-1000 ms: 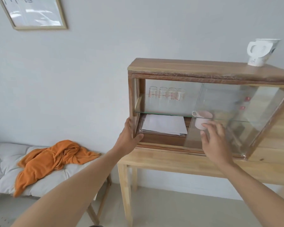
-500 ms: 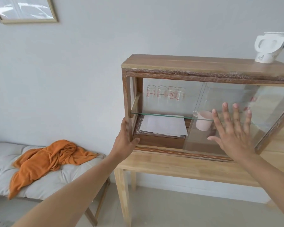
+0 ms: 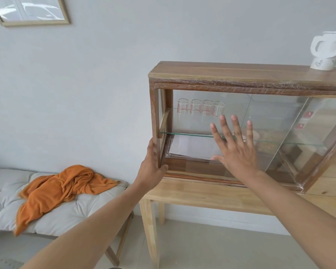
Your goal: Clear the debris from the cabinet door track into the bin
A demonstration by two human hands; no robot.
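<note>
Two hands work a wooden cabinet (image 3: 241, 74) that sits on a light wood table (image 3: 211, 197), close to the table's left end. Sliding glass door (image 3: 217, 133) covers the cabinet's left half. Left hand (image 3: 150, 167) wraps the front left corner post, thumb on the front face, fingers hidden behind the side — likely bracing the cabinet so it does not shift. Right hand (image 3: 237, 152) is spread wide and flat, palm apparently against the glass, gripping nothing; probably to push the door sideways and expose the track. Door track (image 3: 202, 176) runs along the cabinet's bottom front edge, just below the right palm and level with the left thumb, fingers not in it. Debris too small to make out. No bin in view.
</note>
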